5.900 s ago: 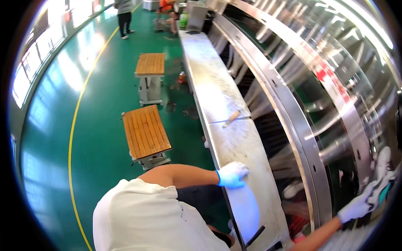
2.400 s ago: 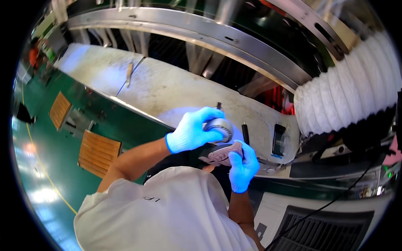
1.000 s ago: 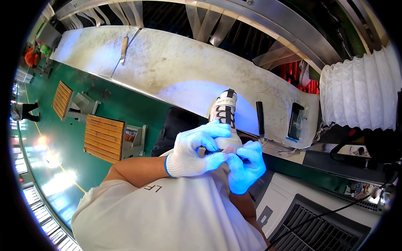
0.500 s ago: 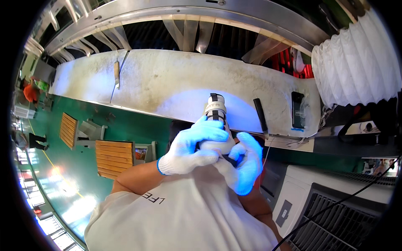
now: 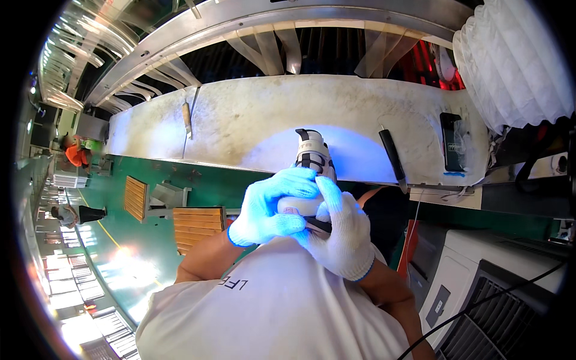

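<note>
Both my hands wear white knit gloves and hold a white sneaker with black stripes (image 5: 311,157), toe pointing away from me toward the metal workbench (image 5: 252,123). My left hand (image 5: 273,207) wraps the shoe's heel end from the left. My right hand (image 5: 337,231) cups it from the right and underneath, thumb over the top. The sole side is hidden by my fingers.
On the bench lie a wooden-handled tool (image 5: 187,114), a black-handled tool (image 5: 393,157) and a dark phone-like slab (image 5: 452,144). A white pleated duct (image 5: 516,63) hangs at right. Wooden stools (image 5: 198,225) stand on the green floor. People (image 5: 75,156) work far left.
I have drawn the shoe closer to my chest and shifted both hands around its heel end. The view has tilted slightly, showing more of the bench.
</note>
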`<action>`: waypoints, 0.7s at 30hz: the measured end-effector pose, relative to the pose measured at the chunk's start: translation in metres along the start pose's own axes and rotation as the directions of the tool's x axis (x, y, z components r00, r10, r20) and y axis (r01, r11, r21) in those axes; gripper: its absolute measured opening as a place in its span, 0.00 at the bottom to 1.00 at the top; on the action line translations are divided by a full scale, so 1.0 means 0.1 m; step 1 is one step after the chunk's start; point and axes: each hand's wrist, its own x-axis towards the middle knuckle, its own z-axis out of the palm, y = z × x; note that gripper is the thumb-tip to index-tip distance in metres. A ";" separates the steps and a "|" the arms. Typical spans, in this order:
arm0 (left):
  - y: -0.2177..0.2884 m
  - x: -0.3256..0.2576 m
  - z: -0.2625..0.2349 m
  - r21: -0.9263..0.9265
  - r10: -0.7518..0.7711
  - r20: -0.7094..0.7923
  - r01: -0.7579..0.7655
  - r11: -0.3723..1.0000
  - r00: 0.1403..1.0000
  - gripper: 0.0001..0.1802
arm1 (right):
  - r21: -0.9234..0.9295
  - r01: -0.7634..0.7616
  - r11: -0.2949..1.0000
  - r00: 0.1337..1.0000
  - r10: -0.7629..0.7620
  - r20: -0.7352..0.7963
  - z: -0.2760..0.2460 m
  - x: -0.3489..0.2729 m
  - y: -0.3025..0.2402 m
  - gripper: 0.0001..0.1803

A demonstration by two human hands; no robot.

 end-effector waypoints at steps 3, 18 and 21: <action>0.08 0.01 0.03 -0.062 -0.024 -0.031 0.022 0.998 0.999 0.28 | 0.015 -0.065 0.998 0.998 0.065 0.011 0.00 0.01 0.05 0.47; 0.31 0.15 0.00 0.097 -0.160 -0.081 0.168 0.981 0.984 0.26 | 0.034 -0.046 0.998 0.990 0.050 -0.130 0.37 -0.11 0.43 0.41; 0.36 0.16 -0.02 0.178 -0.217 -0.085 0.229 0.957 0.972 0.27 | 0.031 0.008 0.999 0.976 -0.001 -0.216 0.46 -0.07 0.47 0.39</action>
